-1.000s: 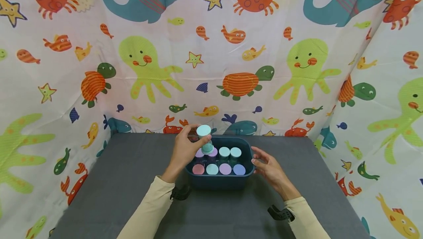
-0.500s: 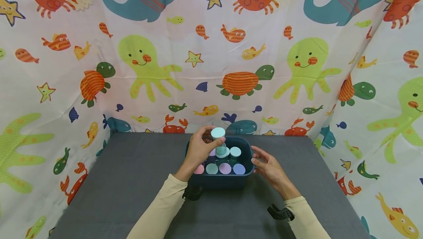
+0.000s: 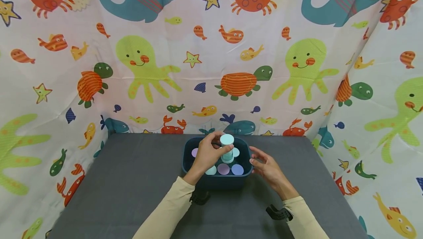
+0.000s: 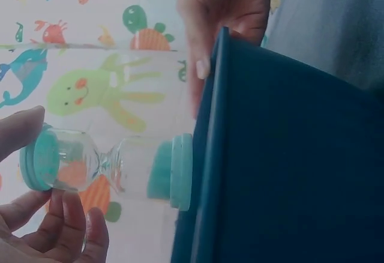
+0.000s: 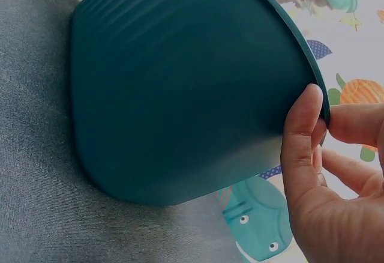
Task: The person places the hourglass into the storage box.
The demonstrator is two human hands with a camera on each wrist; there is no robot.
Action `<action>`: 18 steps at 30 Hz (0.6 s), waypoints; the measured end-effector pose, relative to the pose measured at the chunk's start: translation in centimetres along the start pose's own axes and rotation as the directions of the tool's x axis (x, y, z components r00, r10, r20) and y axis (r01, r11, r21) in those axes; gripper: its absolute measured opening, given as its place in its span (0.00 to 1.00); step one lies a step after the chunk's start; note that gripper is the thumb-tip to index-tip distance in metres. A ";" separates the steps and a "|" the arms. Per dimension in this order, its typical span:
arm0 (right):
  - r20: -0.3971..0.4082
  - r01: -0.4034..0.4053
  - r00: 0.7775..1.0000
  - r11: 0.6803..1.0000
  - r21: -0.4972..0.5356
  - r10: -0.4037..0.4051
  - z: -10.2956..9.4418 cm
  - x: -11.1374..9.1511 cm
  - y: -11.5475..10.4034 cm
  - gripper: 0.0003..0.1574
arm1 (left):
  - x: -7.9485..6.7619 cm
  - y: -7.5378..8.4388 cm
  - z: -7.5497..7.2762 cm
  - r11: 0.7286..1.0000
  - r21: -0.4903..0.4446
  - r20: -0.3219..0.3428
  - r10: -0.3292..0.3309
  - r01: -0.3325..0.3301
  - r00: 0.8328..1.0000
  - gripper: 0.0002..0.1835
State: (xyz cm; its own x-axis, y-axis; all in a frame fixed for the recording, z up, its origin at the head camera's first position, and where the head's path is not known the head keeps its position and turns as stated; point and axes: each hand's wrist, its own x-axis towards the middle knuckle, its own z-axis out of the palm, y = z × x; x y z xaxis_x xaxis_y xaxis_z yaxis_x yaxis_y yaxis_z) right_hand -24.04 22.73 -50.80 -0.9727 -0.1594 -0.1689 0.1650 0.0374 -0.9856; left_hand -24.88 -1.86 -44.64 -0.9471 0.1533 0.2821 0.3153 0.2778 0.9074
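My left hand (image 3: 208, 154) pinches a sand timer (image 3: 227, 140) by its upper cap, over a dark blue bin (image 3: 219, 183). In the left wrist view the timer (image 4: 133, 161) has clear glass, teal caps and teal sand, its lower cap right at the bin's rim (image 4: 219, 125). Round caps of other timers show inside the bin: a lilac cap (image 3: 223, 169), a blue cap (image 3: 237, 169) and a pale teal cap (image 3: 211, 170) in front. My left hand hides part of the row. My right hand (image 5: 336, 185) grips the bin's right rim between thumb and fingers.
The bin stands on a grey cloth-covered table (image 3: 138, 180). Behind and beside it hangs a white curtain (image 3: 198, 96) printed with sea animals. A black wrist strap (image 3: 279, 212) sits on the right arm.
My left hand has carried the sand timer rightward across the bin, then lowered it among the timers there. My right hand has stayed at the rim.
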 end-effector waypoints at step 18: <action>0.001 0.000 1.000 1.000 0.016 0.000 0.0 0.1 0.1 0.33 | 1.2 -2.5 1.9 0.995 0.019 0.023 -0.094 0.094 0.995 0.26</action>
State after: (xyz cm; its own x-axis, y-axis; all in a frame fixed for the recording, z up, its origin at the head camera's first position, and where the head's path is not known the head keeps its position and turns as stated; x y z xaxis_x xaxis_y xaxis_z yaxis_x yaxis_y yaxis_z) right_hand -24.11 22.77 -50.94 -0.9725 -0.1601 -0.1692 0.1680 0.0213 -0.9856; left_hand -26.68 -0.52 -47.15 -0.9709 0.1481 0.1883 0.2263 0.3088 0.9238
